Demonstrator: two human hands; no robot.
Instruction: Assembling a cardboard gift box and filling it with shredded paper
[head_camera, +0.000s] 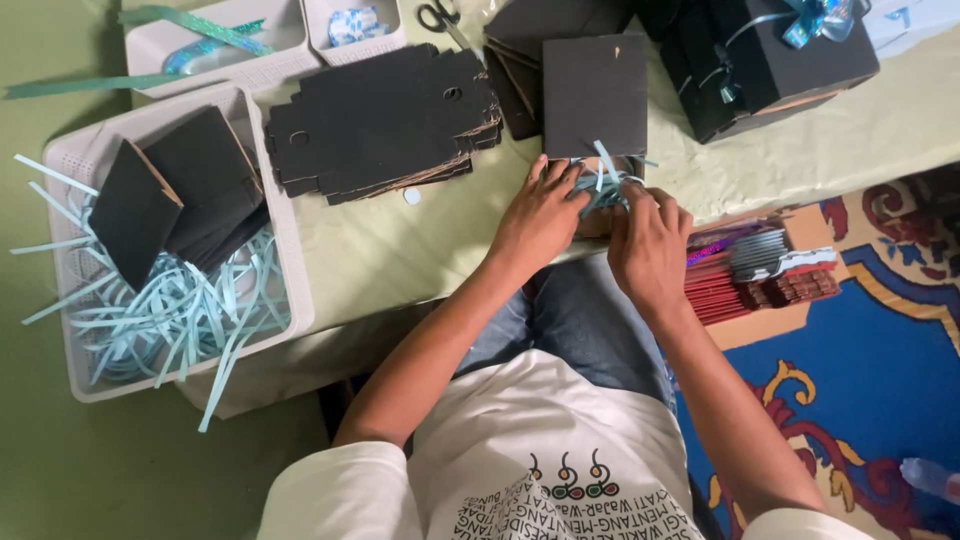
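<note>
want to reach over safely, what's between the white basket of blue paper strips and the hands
In the head view, bare pale green tablecloth lies between the white basket and the left hand; the stack of flat black cardboard sits farther back.

Box (594, 95): small, black, square, cardboard; open, its lid standing up flat just beyond both hands, matte face toward the camera. Lower part sits at the surface's near edge, mostly hidden under the fingers.

Shreds (603, 180): thin pale-blue paper strips, a loose tangle packed into the box opening, between the left hand (537, 222) and right hand (650, 245); a few ends stick up and out past the fingertips against the lid's lower edge.
</note>
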